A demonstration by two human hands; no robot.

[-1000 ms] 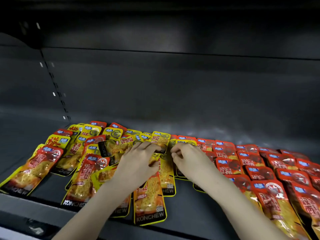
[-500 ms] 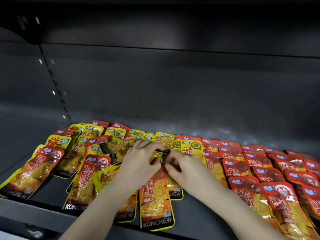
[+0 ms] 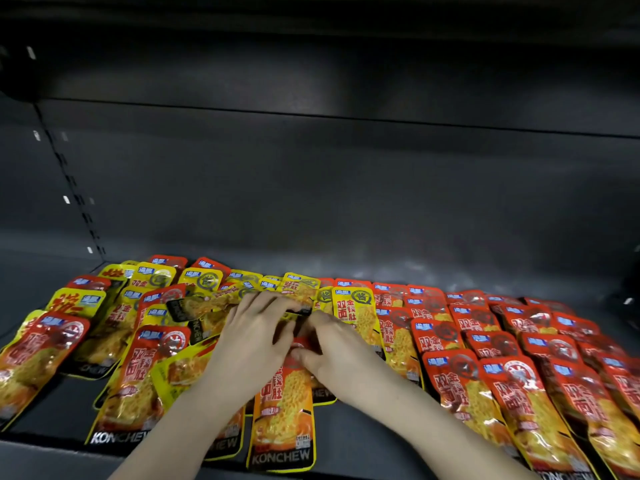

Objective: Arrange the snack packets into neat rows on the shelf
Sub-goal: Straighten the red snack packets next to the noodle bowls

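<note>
- Orange KONCHEW packet (image 3: pixel 284 420): centre of shelf (image 3: pixel 363 452), long axis front-to-back, top end beneath both hands
- Left hand (image 3: pixel 254 344): fingers straight, resting on yellow packet (image 3: pixel 300 289) (lower edge)
- Right hand (image 3: pixel 334 355): nearer, fingers curled at its top; grasp unclear

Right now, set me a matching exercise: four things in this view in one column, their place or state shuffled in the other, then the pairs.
Things
1 red packets
2 mixed packets
3 centre packet
4 back wall

Place or state
A jumbled at angles, on the left
B lengthwise, reaching the front edge of the shelf
C overlapping rows, on the right
D dark grey, behind everything

Pairs: 1-C, 2-A, 3-B, 4-D
</note>
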